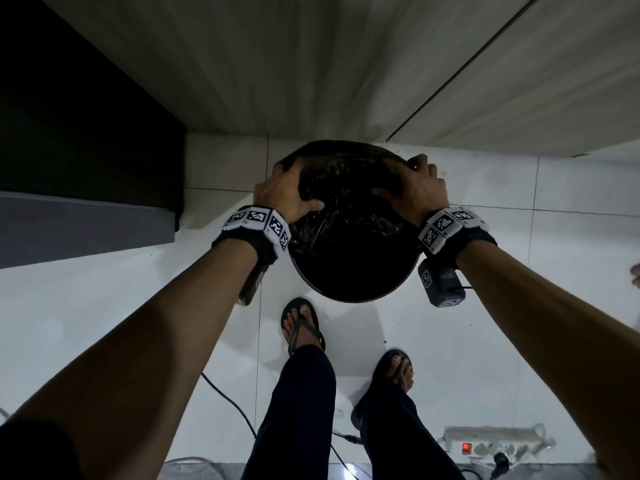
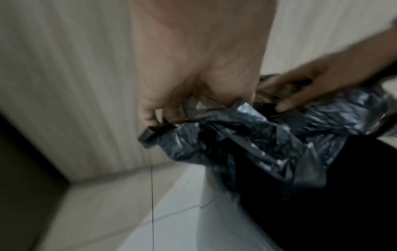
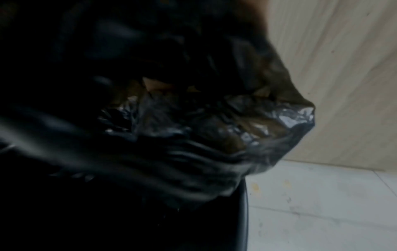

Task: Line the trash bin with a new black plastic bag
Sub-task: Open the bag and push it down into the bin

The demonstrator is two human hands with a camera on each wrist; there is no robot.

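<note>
A: Black plastic bag (image 1: 346,209) first: where does it sit?

B: Draped over the far half of the round trash bin (image 1: 353,271), which stands on the white tiled floor (image 1: 121,299) against a pale wood-grain panel (image 1: 277,64). The bin's near half, toward 6 o'clock, is dark and uncovered.

A: And the hands?

B: The left hand (image 1: 287,192) is at about 10 o'clock on the rim, fingers (image 2: 150,108) curled over the bag's edge and bunching the film; the thumb points inward over the opening. The right hand (image 1: 419,188) is at about 2 o'clock, fingers bent down over the rim with plastic gathered beneath them. From its own wrist view, crumpled bag (image 3: 214,127) covers most of the hand, so the grip there is hard to make out.

A: Any writing?

B: None readable. Both wristbands (image 1: 259,223) carry only black-and-white square marker patterns. A power strip (image 1: 495,441) with a lit red switch lies on the floor at 5 o'clock.
</note>
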